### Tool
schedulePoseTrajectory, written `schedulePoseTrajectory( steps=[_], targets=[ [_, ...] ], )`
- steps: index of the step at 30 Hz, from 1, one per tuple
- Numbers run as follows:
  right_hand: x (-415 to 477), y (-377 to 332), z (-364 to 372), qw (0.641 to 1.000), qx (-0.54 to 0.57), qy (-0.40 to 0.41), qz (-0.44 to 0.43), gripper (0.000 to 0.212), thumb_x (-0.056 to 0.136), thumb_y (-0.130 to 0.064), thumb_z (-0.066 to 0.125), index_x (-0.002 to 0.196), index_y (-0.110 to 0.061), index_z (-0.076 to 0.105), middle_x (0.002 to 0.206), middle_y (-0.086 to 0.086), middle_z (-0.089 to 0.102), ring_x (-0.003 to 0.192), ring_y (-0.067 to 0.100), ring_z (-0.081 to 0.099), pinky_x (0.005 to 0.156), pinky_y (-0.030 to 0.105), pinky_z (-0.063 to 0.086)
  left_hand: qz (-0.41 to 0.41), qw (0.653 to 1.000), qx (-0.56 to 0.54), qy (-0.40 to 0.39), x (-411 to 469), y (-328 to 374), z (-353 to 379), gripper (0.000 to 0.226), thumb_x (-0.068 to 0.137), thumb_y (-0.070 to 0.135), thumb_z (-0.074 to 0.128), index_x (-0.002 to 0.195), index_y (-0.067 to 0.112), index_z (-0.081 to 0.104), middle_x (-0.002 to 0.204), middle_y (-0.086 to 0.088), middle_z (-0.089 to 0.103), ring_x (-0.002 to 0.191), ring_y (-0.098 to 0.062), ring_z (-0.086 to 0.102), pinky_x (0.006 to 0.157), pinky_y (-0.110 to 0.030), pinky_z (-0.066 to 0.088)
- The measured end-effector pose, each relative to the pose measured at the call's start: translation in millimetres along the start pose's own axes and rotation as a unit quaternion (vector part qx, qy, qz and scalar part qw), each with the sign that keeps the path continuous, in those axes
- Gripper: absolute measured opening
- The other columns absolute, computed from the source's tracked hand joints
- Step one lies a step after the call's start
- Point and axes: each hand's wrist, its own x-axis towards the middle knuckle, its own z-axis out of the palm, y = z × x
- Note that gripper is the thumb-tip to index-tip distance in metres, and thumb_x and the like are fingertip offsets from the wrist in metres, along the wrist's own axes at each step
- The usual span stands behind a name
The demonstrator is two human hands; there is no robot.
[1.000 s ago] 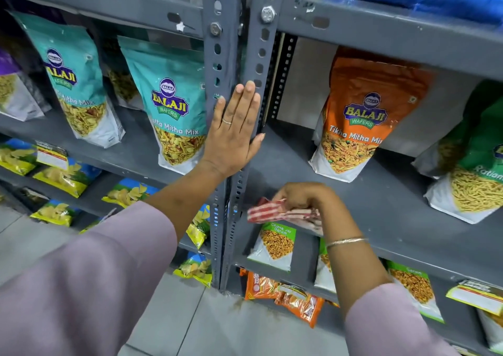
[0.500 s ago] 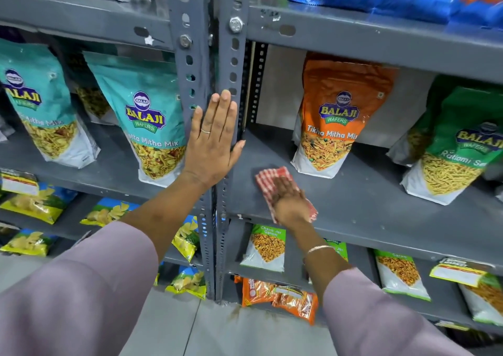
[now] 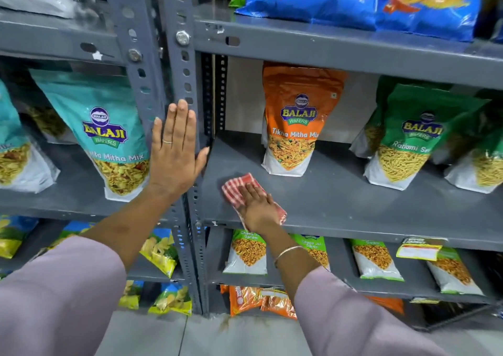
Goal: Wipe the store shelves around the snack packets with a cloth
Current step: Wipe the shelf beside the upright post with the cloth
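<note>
Mid-wipe, early by the look of it. Right hand (image 3: 257,208) lies flat, fingers together, pressing the red-checked cloth (image 3: 239,189) onto the front-left of the grey shelf (image 3: 340,200), just in front of the orange packet (image 3: 295,121), not touching it. Left hand (image 3: 174,148) is braced open-palmed on the upright post (image 3: 174,64), fingers together, holding nothing. Left to do: around the green packets (image 3: 408,135) and the other shelves. Can't judge from surface sheen which areas are already clean.
</note>
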Motion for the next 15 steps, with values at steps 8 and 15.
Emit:
schedulePoseTrajectory(
  steps=[8,15],
  targets=[
    [-22,127,-23,0.973,0.013,0.035,0.226,0.06,0.101,-0.033,0.023,0.153,-0.021,-0.004,0.162,0.001,-0.01,0.15,0.02,-0.008,0.121,0.049,0.004,-0.113,0.993,-0.006,-0.045,4,29,-14,0.073,0.091,0.029,0.047,0.139,-0.013,0.013,0.143,-0.038,0.024,0.14,-0.039,0.003,0.115,-0.037,-0.009],
    [-49,117,-32,0.999,0.039,0.026,0.009,0.048,0.093,-0.006,0.048,0.137,-0.023,0.049,0.135,0.009,0.059,0.118,0.029,0.061,0.098,0.036,0.05,-0.072,0.987,0.015,-0.14,17,165,3,0.079,0.088,0.041,0.027,0.144,0.003,-0.015,0.152,-0.021,0.019,0.141,-0.025,-0.018,0.112,-0.047,0.002]
  ],
)
